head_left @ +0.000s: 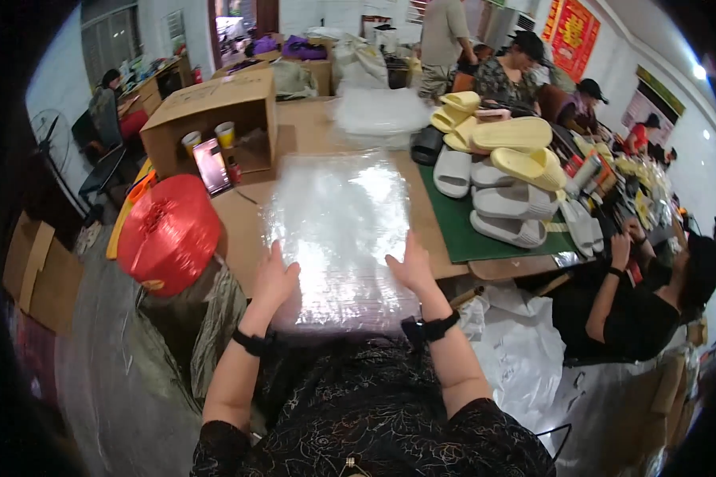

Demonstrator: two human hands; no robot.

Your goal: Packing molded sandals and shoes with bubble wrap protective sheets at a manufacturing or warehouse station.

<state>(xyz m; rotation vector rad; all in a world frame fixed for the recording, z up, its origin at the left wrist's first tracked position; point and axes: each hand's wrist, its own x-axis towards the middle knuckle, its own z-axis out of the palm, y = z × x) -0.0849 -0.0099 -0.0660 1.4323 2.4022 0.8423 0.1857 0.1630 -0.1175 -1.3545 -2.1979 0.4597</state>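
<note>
A stack of clear, shiny plastic bags (338,215) lies on the brown tabletop in front of me, its near edge close to my body. My left hand (274,278) rests against the stack's left edge, thumb apart from the stretched fingers. On the opposite edge, my right hand (411,266) lies in much the same pose, its thumb turned inward over the plastic. The stack sits between the two hands, and neither hand is closed round it. Part of the fingers is hidden along the sides.
Left of the stack are a large roll of red plastic twine (171,234), a propped phone (212,165) and an open cardboard box (215,119) holding cups. More clear bags (382,111) lie beyond. Yellow and grey slides (513,183) pile up on a green mat (461,230); a co-worker (652,294) sits at right.
</note>
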